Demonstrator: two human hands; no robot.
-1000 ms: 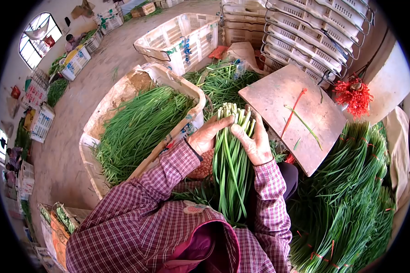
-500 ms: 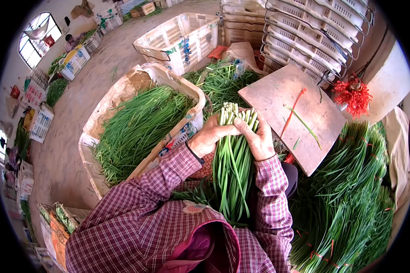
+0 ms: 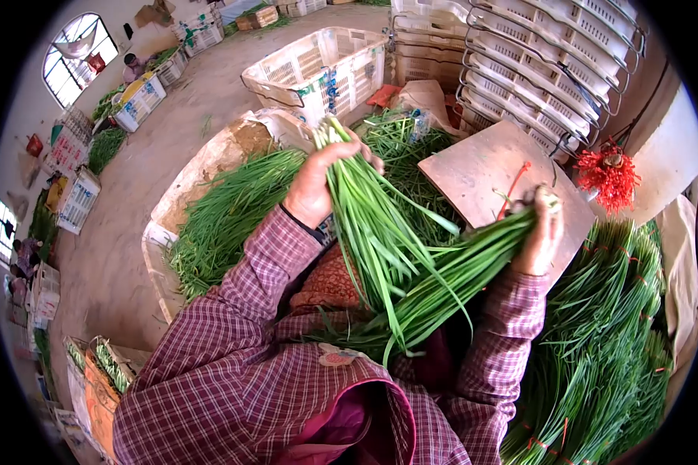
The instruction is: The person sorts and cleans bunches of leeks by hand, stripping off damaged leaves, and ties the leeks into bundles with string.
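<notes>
My left hand (image 3: 316, 182) is closed round the pale stem ends of one part of the green stalks (image 3: 372, 232), raised beside the crate. At the right, my right hand (image 3: 541, 232) grips the ends of a second part of stalks (image 3: 457, 279), over the board's lower edge and slightly blurred. The leafy ends of both parts cross and hang together over my lap. A tilted board (image 3: 473, 167) with a red tie (image 3: 513, 190) on it lies behind my right hand. Loose green stalks (image 3: 233, 217) fill the crate (image 3: 163, 232) to the left.
Tied green bundles (image 3: 597, 333) are piled at the right, below a hanging bunch of red ties (image 3: 606, 177). Stacked white crates (image 3: 547, 70) stand at the back right, and another crate (image 3: 318, 74) stands behind the filled one. A person (image 3: 132, 68) is far off at the upper left.
The single bundle held by both hands is now split in two. My left hand has moved left and up, my right hand to the right, each with stalks. The view has shifted slightly.
</notes>
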